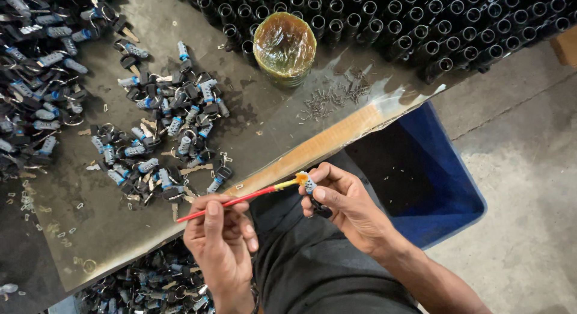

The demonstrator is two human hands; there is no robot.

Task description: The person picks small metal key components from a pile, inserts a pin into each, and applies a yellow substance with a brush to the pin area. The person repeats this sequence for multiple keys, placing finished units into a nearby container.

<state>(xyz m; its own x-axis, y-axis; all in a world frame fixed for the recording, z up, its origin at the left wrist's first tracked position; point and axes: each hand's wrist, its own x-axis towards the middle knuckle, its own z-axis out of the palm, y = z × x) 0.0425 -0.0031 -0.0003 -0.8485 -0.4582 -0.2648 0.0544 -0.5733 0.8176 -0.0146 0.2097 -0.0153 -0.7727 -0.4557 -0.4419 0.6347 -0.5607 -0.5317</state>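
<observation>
My left hand [221, 242] grips a thin red brush [240, 201] by its handle; the yellow, grease-laden tip touches a small grey lock cylinder with a black key head [310, 186] that my right hand [345, 203] pinches between thumb and fingers. Both hands hover over my lap, just off the near edge of the greasy work board [252, 127]. A round tin of amber grease [285, 46] stands open at the board's far side.
A heap of grey-and-black lock cylinders and keys [162, 133] lies on the board, with more piled at far left [36, 67] and below it [144, 284]. Small metal pins [333, 97] are scattered near the tin. Black tubes [421, 19] line the back. A blue bin [433, 187] sits at right.
</observation>
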